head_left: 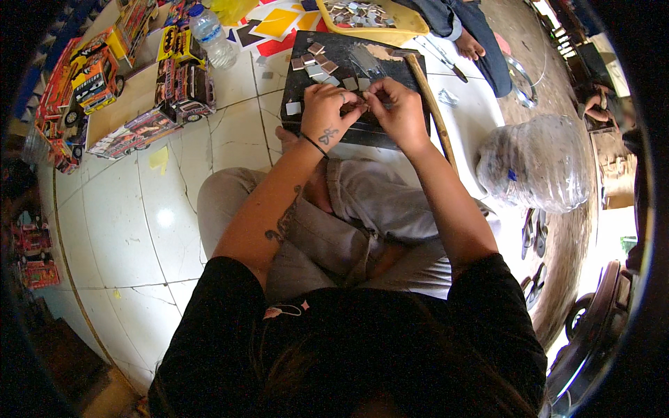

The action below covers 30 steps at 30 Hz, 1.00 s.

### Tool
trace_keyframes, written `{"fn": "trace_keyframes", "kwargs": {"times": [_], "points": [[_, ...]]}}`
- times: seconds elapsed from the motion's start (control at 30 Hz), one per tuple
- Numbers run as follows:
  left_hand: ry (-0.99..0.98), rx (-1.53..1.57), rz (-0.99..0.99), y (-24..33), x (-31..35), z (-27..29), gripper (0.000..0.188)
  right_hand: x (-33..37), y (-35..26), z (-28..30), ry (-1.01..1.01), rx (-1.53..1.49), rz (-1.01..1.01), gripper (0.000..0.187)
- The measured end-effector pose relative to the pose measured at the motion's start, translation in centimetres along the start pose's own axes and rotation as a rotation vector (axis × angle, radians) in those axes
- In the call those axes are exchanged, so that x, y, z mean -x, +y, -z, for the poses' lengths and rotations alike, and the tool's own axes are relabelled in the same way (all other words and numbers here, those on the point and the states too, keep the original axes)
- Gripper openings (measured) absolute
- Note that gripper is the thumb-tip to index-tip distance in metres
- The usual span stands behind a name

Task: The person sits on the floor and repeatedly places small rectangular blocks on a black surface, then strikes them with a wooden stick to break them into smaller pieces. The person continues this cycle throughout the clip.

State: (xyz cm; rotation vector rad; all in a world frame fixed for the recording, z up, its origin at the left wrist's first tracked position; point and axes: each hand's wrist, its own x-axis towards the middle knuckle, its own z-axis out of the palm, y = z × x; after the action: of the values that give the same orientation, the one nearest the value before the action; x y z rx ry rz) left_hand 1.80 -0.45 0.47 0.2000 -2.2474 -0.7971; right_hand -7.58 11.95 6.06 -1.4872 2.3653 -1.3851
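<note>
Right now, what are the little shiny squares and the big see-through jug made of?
The small squares on the dark board look like mirror or polished metal: flat, silvery, catching light. The big jug looks like clear thin plastic, see-through with glare streaks.

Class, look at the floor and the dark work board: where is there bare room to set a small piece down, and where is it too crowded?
Free: the white tiled floor between the person's knee and the model trucks, and the board's lower left edge. Crowded: the board's top left with small square pieces, its middle under the left hand and right hand, and the yellow tray.
</note>
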Motion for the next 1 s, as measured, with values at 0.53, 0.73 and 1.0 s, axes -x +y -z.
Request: {"fn": "trace_keyframes", "kwargs": {"times": [0.53, 0.73, 1.0], "points": [[-0.008, 0.206, 0.056, 0.4, -0.1, -0.8, 0.009, 9.6, 3.2, 7.9, -0.035, 0.66, -0.507, 0.057], [-0.026, 0.224, 0.078, 0.2, 0.1, -0.9, 0.008, 12.8, -1.7, 10.7, -0.017, 0.02, -0.596, 0.042], [-0.047, 0.186, 0.037, 0.3, -0.1, -0.7, 0.009, 15.9, -10.7, 12.5, -0.168, 0.203, -0.439, 0.049]]}}
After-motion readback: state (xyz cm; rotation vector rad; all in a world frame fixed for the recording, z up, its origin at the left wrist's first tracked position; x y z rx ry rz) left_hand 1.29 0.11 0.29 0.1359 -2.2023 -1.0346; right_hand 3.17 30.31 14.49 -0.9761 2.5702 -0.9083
